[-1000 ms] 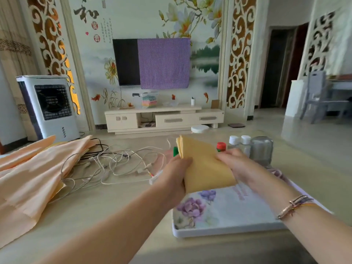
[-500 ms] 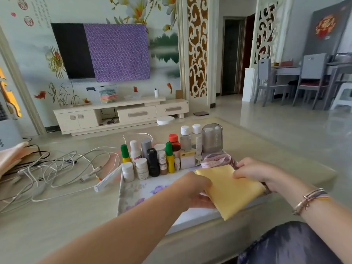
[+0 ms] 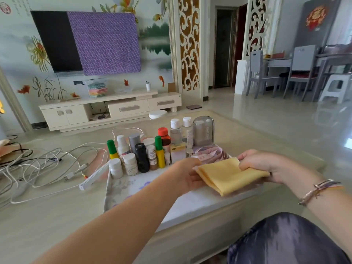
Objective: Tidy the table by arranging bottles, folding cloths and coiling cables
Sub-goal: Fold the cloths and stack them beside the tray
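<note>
Since the frame of a second ago you are holding the folded yellow cloth (image 3: pixel 231 176) lower: it was raised upright in front of the bottles and now it is lying almost flat, low over the right part of the floral tray (image 3: pixel 122 189), and your view is turned more to the right. Going from the left, the loose white cables (image 3: pixel 47 166) are lying in a tangle on the table (image 3: pixel 57 216), not yet coiled, and a white bar-shaped item (image 3: pixel 94 177) is resting against the left rim of the tray. In the back part of the tray the bottles (image 3: pixel 142 157) are standing upright, close together in rows, and a pink measuring tape (image 3: pixel 210 153) is lying just behind the cloth. Your left hand (image 3: pixel 187 175) is holding the left edge of the cloth, with the fingers going under it. Your right hand (image 3: pixel 266 165) is pinching the far right corner, with the fingers curled over the fold. I judge that you are finishing the cloth-folding step and are about to set this cloth down. The next move is asking you to lower it flat on a free part of the tray, to let go with both hands without opening the fold, and then to turn to the cables.
</note>
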`<action>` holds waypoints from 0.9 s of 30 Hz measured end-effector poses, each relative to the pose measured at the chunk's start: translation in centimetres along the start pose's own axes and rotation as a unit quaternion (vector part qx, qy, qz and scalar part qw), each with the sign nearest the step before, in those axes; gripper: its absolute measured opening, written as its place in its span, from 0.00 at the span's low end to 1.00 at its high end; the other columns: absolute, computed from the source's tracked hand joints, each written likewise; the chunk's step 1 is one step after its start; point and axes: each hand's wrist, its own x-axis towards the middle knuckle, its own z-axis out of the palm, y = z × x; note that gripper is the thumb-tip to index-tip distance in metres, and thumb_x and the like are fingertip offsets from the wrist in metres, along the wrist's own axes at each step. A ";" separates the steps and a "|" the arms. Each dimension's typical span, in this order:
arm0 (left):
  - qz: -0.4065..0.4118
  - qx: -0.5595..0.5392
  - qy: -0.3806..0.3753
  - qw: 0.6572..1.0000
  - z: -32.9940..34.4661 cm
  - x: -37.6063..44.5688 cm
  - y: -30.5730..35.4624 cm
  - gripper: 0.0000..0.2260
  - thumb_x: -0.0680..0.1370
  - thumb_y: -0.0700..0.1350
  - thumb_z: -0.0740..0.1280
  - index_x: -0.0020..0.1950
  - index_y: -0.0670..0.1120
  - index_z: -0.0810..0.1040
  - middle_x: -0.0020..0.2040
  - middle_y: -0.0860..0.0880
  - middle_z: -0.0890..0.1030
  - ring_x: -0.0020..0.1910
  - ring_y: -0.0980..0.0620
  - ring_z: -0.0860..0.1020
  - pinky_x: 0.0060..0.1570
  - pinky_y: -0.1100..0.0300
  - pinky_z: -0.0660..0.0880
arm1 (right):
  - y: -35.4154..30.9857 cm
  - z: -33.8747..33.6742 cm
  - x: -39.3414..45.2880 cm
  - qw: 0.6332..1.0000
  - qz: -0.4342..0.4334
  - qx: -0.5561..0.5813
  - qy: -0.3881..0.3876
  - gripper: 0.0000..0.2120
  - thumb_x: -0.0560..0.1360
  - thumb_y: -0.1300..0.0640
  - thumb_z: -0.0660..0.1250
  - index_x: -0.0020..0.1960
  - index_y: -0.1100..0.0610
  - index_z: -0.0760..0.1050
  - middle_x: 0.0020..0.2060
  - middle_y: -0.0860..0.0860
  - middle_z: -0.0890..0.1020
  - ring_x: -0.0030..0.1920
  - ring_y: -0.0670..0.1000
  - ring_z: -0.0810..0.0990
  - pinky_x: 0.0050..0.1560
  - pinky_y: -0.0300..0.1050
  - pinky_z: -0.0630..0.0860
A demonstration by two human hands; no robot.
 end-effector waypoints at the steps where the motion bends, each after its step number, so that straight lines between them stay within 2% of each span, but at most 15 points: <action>1: 0.010 0.004 0.011 1.000 0.2 0.4 0.0 0.03 0.77 0.32 0.61 0.48 0.39 0.72 0.44 0.39 0.78 0.37 0.46 0.78 0.30 0.56 0.80 | 0.0 0.1 0.0 1.000 -0.002 -0.016 0.008 0.16 0.72 0.70 0.58 0.58 0.68 0.74 0.37 0.59 0.74 0.27 0.53 0.72 0.20 0.36 0.65; 3: 0.044 0.015 0.040 0.998 0.4 1.2 0.0 0.08 0.76 0.30 0.62 0.54 0.37 0.72 0.46 0.39 0.78 0.39 0.47 0.78 0.36 0.56 0.80 | -0.3 0.6 0.1 0.998 -0.012 -0.060 0.035 0.18 0.73 0.67 0.60 0.63 0.65 0.70 0.39 0.58 0.74 0.31 0.53 0.72 0.23 0.37 0.65; 5: 0.069 0.023 0.064 0.995 0.6 2.2 -0.1 0.15 0.75 0.29 0.62 0.61 0.37 0.71 0.51 0.39 0.78 0.47 0.44 0.79 0.45 0.52 0.80 | -0.7 1.2 0.5 0.991 -0.020 -0.118 0.065 0.26 0.76 0.64 0.60 0.72 0.62 0.58 0.38 0.52 0.68 0.34 0.48 0.68 0.27 0.40 0.62; 7: 0.075 0.022 0.085 0.993 0.6 2.8 -0.1 0.17 0.75 0.29 0.62 0.63 0.38 0.70 0.57 0.37 0.77 0.56 0.41 0.78 0.52 0.51 0.79 | -1.0 1.6 1.3 0.983 -0.031 -0.160 0.084 0.31 0.77 0.65 0.56 0.76 0.62 0.47 0.35 0.48 0.61 0.34 0.47 0.64 0.28 0.39 0.57; 8: 0.077 0.022 0.090 0.993 0.6 2.9 -0.1 0.17 0.75 0.29 0.63 0.63 0.39 0.71 0.58 0.37 0.77 0.57 0.41 0.78 0.53 0.51 0.78 | -1.0 1.8 1.8 0.980 -0.039 -0.173 0.095 0.31 0.77 0.66 0.55 0.76 0.62 0.46 0.34 0.48 0.59 0.36 0.50 0.65 0.28 0.39 0.57; 10: 0.095 0.059 0.110 0.988 0.5 3.0 -0.2 0.16 0.75 0.31 0.63 0.61 0.41 0.71 0.54 0.41 0.77 0.56 0.42 0.77 0.56 0.50 0.77 | -0.9 2.2 2.2 0.972 -0.060 -0.197 0.116 0.27 0.75 0.67 0.55 0.73 0.61 0.52 0.35 0.50 0.63 0.42 0.54 0.69 0.28 0.40 0.58; 12: 0.150 0.172 0.155 0.961 0.2 2.7 -0.5 0.15 0.74 0.34 0.65 0.58 0.44 0.69 0.52 0.46 0.75 0.54 0.46 0.76 0.54 0.54 0.76 | -0.8 2.9 2.0 0.961 -0.093 -0.226 0.132 0.19 0.73 0.68 0.55 0.62 0.57 0.62 0.40 0.53 0.70 0.44 0.56 0.73 0.30 0.43 0.62; 13: 0.190 0.235 0.168 0.938 0.1 2.5 -0.7 0.16 0.74 0.34 0.66 0.58 0.46 0.69 0.53 0.47 0.74 0.54 0.47 0.75 0.52 0.56 0.75 | -0.7 3.2 1.8 0.952 -0.108 -0.251 0.138 0.16 0.73 0.68 0.54 0.58 0.56 0.63 0.44 0.54 0.73 0.45 0.57 0.74 0.33 0.44 0.65; 15: 0.277 0.353 0.156 0.880 -0.1 2.2 -1.3 0.17 0.73 0.35 0.66 0.59 0.47 0.70 0.57 0.49 0.72 0.57 0.49 0.72 0.53 0.58 0.72 | -0.3 3.7 1.5 0.929 -0.133 -0.314 0.145 0.17 0.73 0.68 0.53 0.59 0.54 0.65 0.53 0.55 0.73 0.53 0.58 0.76 0.42 0.44 0.68; 17: 0.338 0.434 0.134 0.824 0.0 2.1 -1.9 0.15 0.73 0.35 0.65 0.57 0.48 0.73 0.57 0.50 0.70 0.59 0.48 0.70 0.58 0.57 0.70 | 0.0 3.7 1.5 0.919 -0.154 -0.338 0.132 0.18 0.72 0.68 0.53 0.58 0.53 0.68 0.55 0.54 0.72 0.55 0.57 0.76 0.44 0.44 0.68; 21: 0.383 0.473 0.143 0.781 -0.1 2.1 -2.2 0.11 0.76 0.36 0.62 0.52 0.48 0.78 0.56 0.49 0.73 0.59 0.47 0.71 0.59 0.54 0.71 | -0.1 2.3 1.3 0.940 -0.141 -0.299 0.078 0.20 0.70 0.69 0.54 0.49 0.47 0.73 0.42 0.48 0.73 0.38 0.49 0.73 0.30 0.41 0.65; 23: 0.405 0.500 0.125 0.755 -0.2 2.1 -2.2 0.12 0.77 0.36 0.61 0.51 0.49 0.80 0.54 0.50 0.76 0.57 0.49 0.72 0.54 0.61 0.71 | -0.1 1.7 1.3 0.943 -0.133 -0.300 0.062 0.23 0.69 0.70 0.54 0.48 0.44 0.76 0.45 0.48 0.75 0.38 0.48 0.75 0.29 0.40 0.67; 25: 0.383 0.532 0.083 0.751 -0.1 2.1 -2.2 0.14 0.78 0.37 0.60 0.52 0.51 0.83 0.56 0.51 0.79 0.58 0.52 0.73 0.51 0.67 0.70 | 0.0 1.7 1.4 0.939 -0.135 -0.312 0.054 0.26 0.69 0.70 0.55 0.52 0.43 0.77 0.49 0.48 0.75 0.41 0.48 0.76 0.29 0.39 0.67; 27: 0.333 0.568 0.046 0.751 0.3 2.2 -2.2 0.16 0.79 0.39 0.58 0.57 0.52 0.82 0.61 0.51 0.78 0.61 0.51 0.73 0.57 0.61 0.72 | 0.3 2.0 1.4 0.935 -0.133 -0.323 0.065 0.28 0.69 0.69 0.55 0.57 0.42 0.77 0.53 0.48 0.75 0.43 0.49 0.76 0.33 0.39 0.69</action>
